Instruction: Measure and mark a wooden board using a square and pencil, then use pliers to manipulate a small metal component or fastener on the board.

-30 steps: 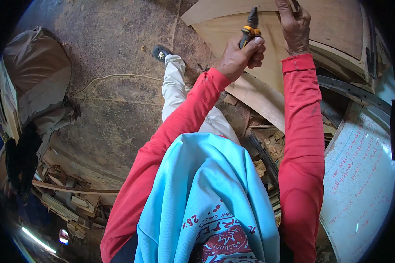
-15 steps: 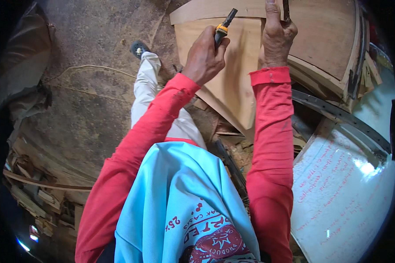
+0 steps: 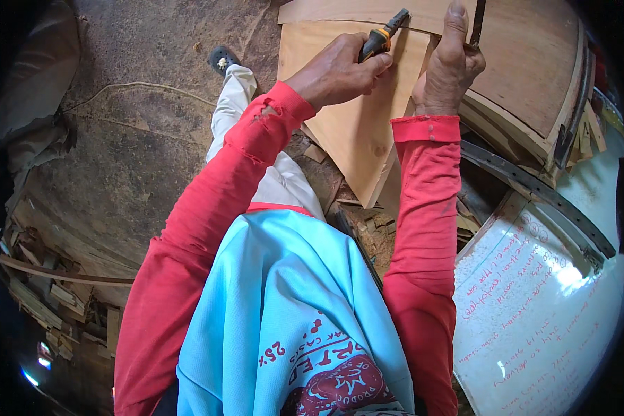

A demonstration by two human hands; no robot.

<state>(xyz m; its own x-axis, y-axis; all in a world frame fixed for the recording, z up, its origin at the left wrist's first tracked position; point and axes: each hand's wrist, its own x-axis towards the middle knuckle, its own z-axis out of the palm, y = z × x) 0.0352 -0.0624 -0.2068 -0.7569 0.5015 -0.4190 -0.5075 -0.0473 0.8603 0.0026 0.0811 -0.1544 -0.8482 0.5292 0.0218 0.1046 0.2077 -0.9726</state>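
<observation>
My left hand (image 3: 340, 69) is closed round a pair of pliers (image 3: 385, 35) with a black and orange grip. The narrow dark jaws point up and to the right, over the pale wooden panel (image 3: 326, 38). Thumb upright, my right hand (image 3: 447, 76) is closed on a thin dark bar (image 3: 478, 21) that rises past its fingers. The bar's lower end is hidden by the hand. This hand is at the panel's right edge, beside a curved wooden piece (image 3: 527, 69). A gap separates the pliers' tip from my right thumb.
A written-on whiteboard (image 3: 527, 312) lies at the lower right, with a curved dark strip (image 3: 541, 187) across its top. Wood offcuts (image 3: 55, 298) are heaped at the left. A thin cord (image 3: 132, 84) runs over the stained floor (image 3: 139, 166). My shoe (image 3: 222, 59) stands left of the panel.
My left hand has moved right with the pliers, bringing them nearer my right hand. My right hand has shifted slightly right and down, and more of the dark bar shows.
</observation>
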